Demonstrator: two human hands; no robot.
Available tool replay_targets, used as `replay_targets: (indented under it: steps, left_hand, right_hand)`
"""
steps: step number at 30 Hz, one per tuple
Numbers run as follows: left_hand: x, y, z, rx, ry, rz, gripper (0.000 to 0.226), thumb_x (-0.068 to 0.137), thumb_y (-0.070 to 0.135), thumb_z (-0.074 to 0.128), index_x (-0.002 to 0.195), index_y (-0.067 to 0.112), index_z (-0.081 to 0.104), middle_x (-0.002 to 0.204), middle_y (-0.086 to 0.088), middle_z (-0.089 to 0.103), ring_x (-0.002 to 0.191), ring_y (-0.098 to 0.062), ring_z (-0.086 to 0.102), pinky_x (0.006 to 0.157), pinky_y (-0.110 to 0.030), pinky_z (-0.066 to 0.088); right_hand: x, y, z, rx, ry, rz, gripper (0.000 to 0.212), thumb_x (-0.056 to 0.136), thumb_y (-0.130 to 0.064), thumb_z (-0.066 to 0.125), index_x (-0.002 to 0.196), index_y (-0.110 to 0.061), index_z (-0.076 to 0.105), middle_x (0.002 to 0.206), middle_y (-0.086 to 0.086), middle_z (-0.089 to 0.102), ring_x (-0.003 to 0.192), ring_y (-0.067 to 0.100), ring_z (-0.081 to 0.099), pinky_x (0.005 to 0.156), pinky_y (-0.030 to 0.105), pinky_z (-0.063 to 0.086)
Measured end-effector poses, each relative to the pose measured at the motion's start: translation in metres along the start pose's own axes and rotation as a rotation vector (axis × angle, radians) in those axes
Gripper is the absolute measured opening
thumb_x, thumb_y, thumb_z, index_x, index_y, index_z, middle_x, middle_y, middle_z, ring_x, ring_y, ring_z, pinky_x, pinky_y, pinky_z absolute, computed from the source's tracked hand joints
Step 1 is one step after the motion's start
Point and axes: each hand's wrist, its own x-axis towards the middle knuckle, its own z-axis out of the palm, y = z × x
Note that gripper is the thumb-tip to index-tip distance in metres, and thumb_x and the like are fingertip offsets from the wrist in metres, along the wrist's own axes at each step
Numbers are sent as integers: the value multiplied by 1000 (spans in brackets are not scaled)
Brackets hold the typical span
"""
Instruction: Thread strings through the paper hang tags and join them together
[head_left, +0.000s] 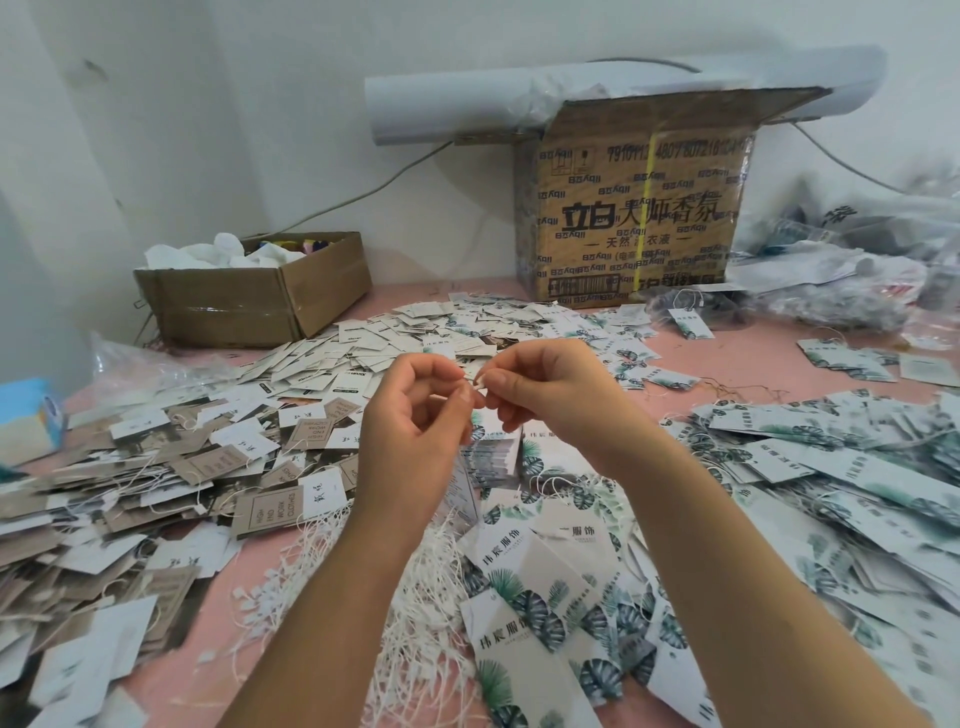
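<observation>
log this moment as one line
left hand: pinches small white plastic string clasp | right hand: pinches same clasp | white strings: heaped on pink table

Two hands: left hand (415, 421), right hand (550, 395); two boxes: tall box (634, 218), low box (244, 306); one paper roll (441, 111); countless hang tags (311, 364), strings (431, 597).

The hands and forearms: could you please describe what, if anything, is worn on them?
Nothing is worn: the left hand and right hand have no gloves, rings or watch, and the left forearm and right forearm show no sleeves in view.
</observation>
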Motion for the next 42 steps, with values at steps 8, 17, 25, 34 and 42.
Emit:
replay_targets:
  steps: [8,17,25,34,42]
  left_hand:
    - [-1,-1,-1,48,18,23,19,87,4,61,84,23,56,79,-9,67,61,-9,58,58,-20,50]
    - [-2,0,0,116,42,71,25,87,6,62,83,30,55,77,-4,66,63,-15,57,58,-27,51]
    - [-4,7,1,-15,-23,10,22,69,28,68,86,26,55,71,-1,72,59,-10,64,55,-18,49]
    - [0,10,-5,-47,-66,-65,25,60,24,70,80,15,58,59,2,69,47,-3,58,45,-12,43]
    - [2,6,-7,-16,-61,-86,24,62,28,71,79,16,60,63,1,70,45,-5,54,47,-16,45]
  right_hand:
    - [-2,-2,-3,44,10,35,11,83,-7,65,73,-11,67,55,-3,60,51,9,54,53,21,50]
    - [-1,-3,-2,134,-53,56,12,83,-6,64,72,-10,65,55,-7,62,51,6,52,52,20,49]
    - [-4,-3,-3,249,-112,78,17,85,1,58,71,-9,62,61,1,60,57,10,54,54,21,50]
    - [-5,-5,1,161,-184,53,17,88,3,54,74,-6,59,72,10,58,61,13,56,61,23,54]
    - [-6,-8,5,121,-157,68,18,91,0,51,75,-7,57,67,7,55,61,15,53,63,29,54]
